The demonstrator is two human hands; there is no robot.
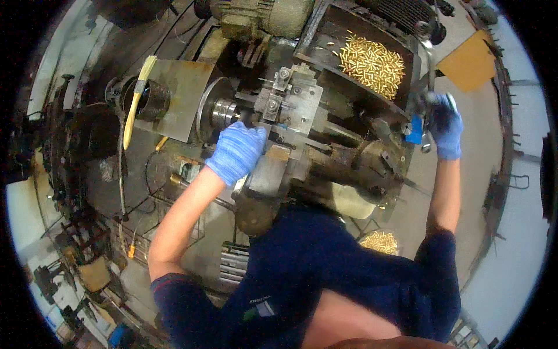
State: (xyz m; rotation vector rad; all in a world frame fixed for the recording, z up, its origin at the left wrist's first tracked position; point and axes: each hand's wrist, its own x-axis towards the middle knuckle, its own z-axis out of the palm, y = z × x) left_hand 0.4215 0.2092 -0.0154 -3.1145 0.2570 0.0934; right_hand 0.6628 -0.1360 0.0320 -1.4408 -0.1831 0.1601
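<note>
My left hand, in a blue knit glove, is closed beside the lathe chuck. Its fingertips are at the tool post, and whatever they pinch is hidden. On the right, my gloved right hand is curled at a metal lever, its fingers partly blurred and its glove dark-stained. A blue patch is next to that hand. Between both hands runs the oily cross slide with its bolted metal blocks.
Many small brass pieces lie in a dark metal tray behind the slide. More brass pieces are near my body. A wooden-handled brush rests on the headstock cover. Brown cardboard lies at the far right.
</note>
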